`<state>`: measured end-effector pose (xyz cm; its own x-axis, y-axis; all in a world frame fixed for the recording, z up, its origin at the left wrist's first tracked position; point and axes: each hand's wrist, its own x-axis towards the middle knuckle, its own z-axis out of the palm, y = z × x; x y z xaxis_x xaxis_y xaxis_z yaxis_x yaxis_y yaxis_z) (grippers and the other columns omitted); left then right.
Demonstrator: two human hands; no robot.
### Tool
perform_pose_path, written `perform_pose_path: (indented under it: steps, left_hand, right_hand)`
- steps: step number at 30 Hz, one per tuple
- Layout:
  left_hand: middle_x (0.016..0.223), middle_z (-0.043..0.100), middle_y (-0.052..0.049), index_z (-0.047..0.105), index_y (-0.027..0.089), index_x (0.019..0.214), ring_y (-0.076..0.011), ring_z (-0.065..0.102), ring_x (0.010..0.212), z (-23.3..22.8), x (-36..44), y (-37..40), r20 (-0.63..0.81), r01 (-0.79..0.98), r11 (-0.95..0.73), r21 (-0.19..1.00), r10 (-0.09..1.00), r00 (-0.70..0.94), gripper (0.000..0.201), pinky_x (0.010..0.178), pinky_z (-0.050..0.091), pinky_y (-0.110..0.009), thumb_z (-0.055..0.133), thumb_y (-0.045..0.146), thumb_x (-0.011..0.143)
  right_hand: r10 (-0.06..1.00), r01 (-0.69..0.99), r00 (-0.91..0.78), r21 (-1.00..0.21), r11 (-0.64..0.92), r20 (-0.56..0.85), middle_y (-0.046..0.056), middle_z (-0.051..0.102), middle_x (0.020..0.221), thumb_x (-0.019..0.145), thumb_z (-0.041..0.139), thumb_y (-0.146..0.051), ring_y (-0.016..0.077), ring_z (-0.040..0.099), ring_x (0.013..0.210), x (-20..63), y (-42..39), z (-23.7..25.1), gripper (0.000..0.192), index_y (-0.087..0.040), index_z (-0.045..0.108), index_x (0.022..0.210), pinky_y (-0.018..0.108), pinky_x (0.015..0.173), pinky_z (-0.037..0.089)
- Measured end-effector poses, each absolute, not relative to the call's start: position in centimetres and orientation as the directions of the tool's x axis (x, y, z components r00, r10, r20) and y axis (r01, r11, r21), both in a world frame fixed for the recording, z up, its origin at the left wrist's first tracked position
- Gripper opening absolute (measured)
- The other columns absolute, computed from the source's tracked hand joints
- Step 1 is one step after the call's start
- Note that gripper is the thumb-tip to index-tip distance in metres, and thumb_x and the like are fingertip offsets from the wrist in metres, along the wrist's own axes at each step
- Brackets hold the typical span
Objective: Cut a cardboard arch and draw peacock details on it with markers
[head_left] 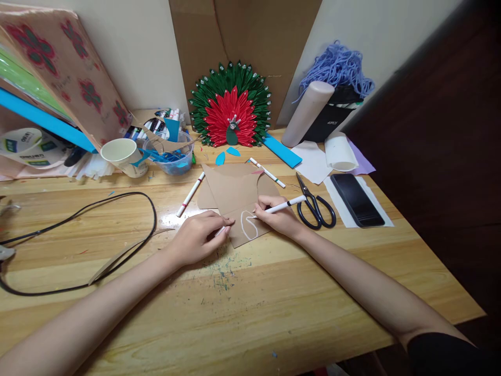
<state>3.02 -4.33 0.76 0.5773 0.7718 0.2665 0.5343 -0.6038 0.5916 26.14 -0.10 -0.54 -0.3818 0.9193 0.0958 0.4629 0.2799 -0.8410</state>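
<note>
My right hand (pixel 278 215) is closed around a white marker (pixel 288 203) with a black band, its tip at a brown cardboard piece (pixel 233 190). On that cardboard is a white, looped, petal-like outline (pixel 243 225). My left hand (pixel 198 236) rests at the cardboard's left edge, fingertips touching it. Between its thumb and fingers shows a small white cylindrical thing (pixel 219 231) that looks like a marker cap, partly hidden. A red-banded marker (pixel 190 195) lies left of the cardboard, and a green-banded marker (pixel 270 173) lies beyond it to the right.
Black-handled scissors (pixel 316 209) and a phone (pixel 357 200) lie to the right. A black cable (pixel 154 214) loops at left. Behind stand a paper cup (pixel 123 156), a plastic tub (pixel 176 164) of scraps and a red-green peacock craft (pixel 230 112). Blue yarn (pixel 338 68) sits back right.
</note>
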Motion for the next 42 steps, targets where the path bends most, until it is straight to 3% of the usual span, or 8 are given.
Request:
perform_pose_path:
  steps: [6, 11, 16, 27, 37, 42]
  left_hand:
    - [0.096, 0.071, -0.007, 0.065, 0.018, 0.102, -0.0183, 0.064, 0.087, 0.70, 3.02, -4.30, 0.258, 0.536, -0.602, 0.592, 0.772, 0.581, 0.025, 0.075, 0.052, -0.032, 0.046, 0.023, 0.087]
    - [0.095, 0.071, -0.007, 0.065, 0.017, 0.102, -0.0183, 0.064, 0.087, 0.72, 3.02, -4.30, 0.259, 0.538, -0.603, 0.588, 0.771, 0.582, 0.025, 0.075, 0.052, -0.031, 0.046, 0.023, 0.087]
    - [0.096, 0.071, -0.007, 0.065, 0.018, 0.101, -0.0183, 0.064, 0.087, 0.75, 3.00, -4.34, 0.255, 0.542, -0.602, 0.586, 0.772, 0.582, 0.024, 0.075, 0.052, -0.032, 0.045, 0.023, 0.088]
    - [0.096, 0.071, -0.007, 0.065, 0.017, 0.102, -0.0178, 0.063, 0.087, 0.71, 3.06, -4.36, 0.253, 0.541, -0.601, 0.588, 0.772, 0.584, 0.026, 0.074, 0.051, -0.031, 0.045, 0.024, 0.088]
    - [0.096, 0.071, -0.007, 0.065, 0.017, 0.103, -0.0175, 0.063, 0.086, 0.57, 3.00, -4.34, 0.256, 0.537, -0.601, 0.592, 0.772, 0.582, 0.026, 0.074, 0.051, -0.031, 0.045, 0.024, 0.088]
    - [0.096, 0.071, -0.007, 0.065, 0.017, 0.102, -0.0176, 0.063, 0.086, 0.58, 2.94, -4.32, 0.258, 0.537, -0.604, 0.589, 0.770, 0.584, 0.025, 0.073, 0.051, -0.031, 0.045, 0.024, 0.088]
  right_hand:
    - [0.938, 0.439, -0.337, -0.868, 0.232, 0.080, -0.005, 0.038, 0.049, 0.074, 0.054, -0.020, 0.0113, 0.045, 0.051, 26.31, 0.02, -0.74, 0.034, -0.020, 0.029, 0.051, 0.023, 0.051, 0.032]
    - [0.938, 0.396, -0.329, -0.886, 0.241, 0.108, -0.003, 0.049, 0.054, 0.082, 0.054, -0.033, 0.0115, 0.046, 0.053, 26.18, 0.01, -0.51, 0.031, -0.019, 0.043, 0.057, 0.023, 0.052, 0.033]
    - [0.922, 0.409, -0.365, -0.867, 0.286, 0.131, -0.003, 0.052, 0.057, 0.079, 0.060, -0.039, 0.0110, 0.044, 0.054, 25.81, -0.09, -0.24, 0.029, -0.018, 0.050, 0.061, 0.023, 0.051, 0.031]
    - [0.906, 0.483, -0.377, -0.793, 0.371, 0.195, -0.005, 0.038, 0.054, 0.083, 0.051, -0.025, 0.0095, 0.036, 0.052, 25.94, 0.09, -0.64, 0.031, -0.019, 0.036, 0.056, 0.023, 0.051, 0.026]
    - [0.927, 0.450, -0.353, -0.847, 0.283, 0.122, -0.004, 0.042, 0.052, 0.075, 0.052, -0.017, 0.0122, 0.048, 0.055, 26.00, 0.16, -0.86, 0.031, -0.020, 0.030, 0.053, 0.023, 0.051, 0.031]
    - [0.937, 0.383, -0.334, -0.893, 0.236, 0.104, -0.004, 0.043, 0.051, 0.079, 0.053, -0.024, 0.0125, 0.050, 0.054, 26.17, 0.16, -0.92, 0.033, -0.020, 0.033, 0.053, 0.024, 0.053, 0.035]
